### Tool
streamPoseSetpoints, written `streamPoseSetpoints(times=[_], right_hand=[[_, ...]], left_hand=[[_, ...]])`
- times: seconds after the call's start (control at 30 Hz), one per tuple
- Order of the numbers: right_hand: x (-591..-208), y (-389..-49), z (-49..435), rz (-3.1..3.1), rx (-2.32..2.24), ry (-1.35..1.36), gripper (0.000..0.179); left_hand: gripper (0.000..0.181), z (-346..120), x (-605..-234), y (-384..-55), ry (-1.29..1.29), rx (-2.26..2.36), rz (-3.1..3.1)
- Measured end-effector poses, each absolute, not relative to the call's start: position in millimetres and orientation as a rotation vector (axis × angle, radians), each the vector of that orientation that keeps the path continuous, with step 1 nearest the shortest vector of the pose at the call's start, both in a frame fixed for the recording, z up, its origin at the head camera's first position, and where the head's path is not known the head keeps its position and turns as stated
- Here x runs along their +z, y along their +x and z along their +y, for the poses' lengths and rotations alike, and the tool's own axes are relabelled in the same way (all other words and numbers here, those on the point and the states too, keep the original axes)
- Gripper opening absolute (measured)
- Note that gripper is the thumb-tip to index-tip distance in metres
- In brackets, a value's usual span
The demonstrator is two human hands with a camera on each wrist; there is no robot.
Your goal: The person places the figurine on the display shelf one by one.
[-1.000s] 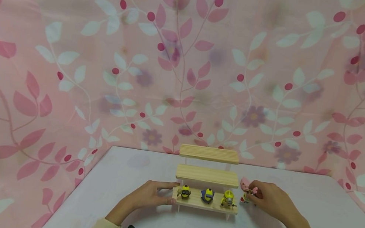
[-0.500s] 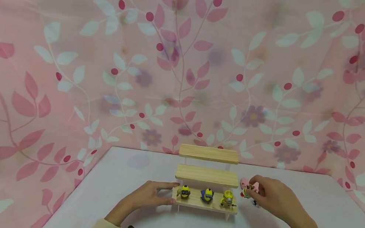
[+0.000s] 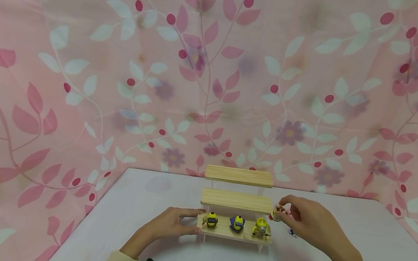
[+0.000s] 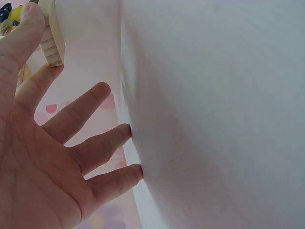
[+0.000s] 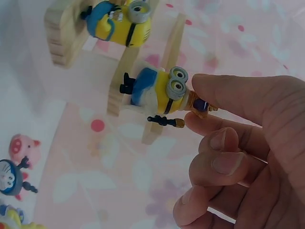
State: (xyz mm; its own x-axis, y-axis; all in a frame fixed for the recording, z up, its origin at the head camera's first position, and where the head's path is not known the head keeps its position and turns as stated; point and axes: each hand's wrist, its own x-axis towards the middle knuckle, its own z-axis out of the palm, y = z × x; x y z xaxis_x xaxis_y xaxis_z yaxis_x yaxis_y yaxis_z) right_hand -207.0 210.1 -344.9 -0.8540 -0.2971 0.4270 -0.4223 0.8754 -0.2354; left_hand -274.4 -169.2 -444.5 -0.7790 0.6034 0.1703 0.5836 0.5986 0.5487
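Observation:
A small wooden tiered display stand [image 3: 236,200] with three boards stands on the table. On its lowest board are three yellow Minion figures [image 3: 237,223]. My left hand [image 3: 168,225] pinches the left end of that lowest board between thumb and index finger, the other fingers spread, two tips on the table [image 4: 209,124]. To the right of the stand, my right hand [image 3: 311,224] pinches another Minion figure [image 5: 159,90] by its brown-and-purple headpiece. That figure has two goggle eyes and a dark staff, and is lifted beside the middle board.
In the right wrist view, a pink pig figure [image 5: 24,150], a blue-and-white figure [image 5: 10,176] and a partly cut-off yellow-and-blue figure [image 5: 14,217] are on the table, right of the stand. Pink floral cloth [image 3: 214,84] hangs behind the table.
My right hand has lifted the Minion figure from among the figures on the right and moved it left and up toward the stand. My left hand has stayed at the board's end.

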Motion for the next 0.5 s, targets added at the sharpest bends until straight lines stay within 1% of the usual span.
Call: streamPoseSetpoints(times=[0.5], right_hand=[[-333.6,-211.6,178.3,-2.594,0.555,0.640,0.023]], left_hand=[[0.062,-170.0,-446.3,-275.5,1.017,0.936,2.769]])
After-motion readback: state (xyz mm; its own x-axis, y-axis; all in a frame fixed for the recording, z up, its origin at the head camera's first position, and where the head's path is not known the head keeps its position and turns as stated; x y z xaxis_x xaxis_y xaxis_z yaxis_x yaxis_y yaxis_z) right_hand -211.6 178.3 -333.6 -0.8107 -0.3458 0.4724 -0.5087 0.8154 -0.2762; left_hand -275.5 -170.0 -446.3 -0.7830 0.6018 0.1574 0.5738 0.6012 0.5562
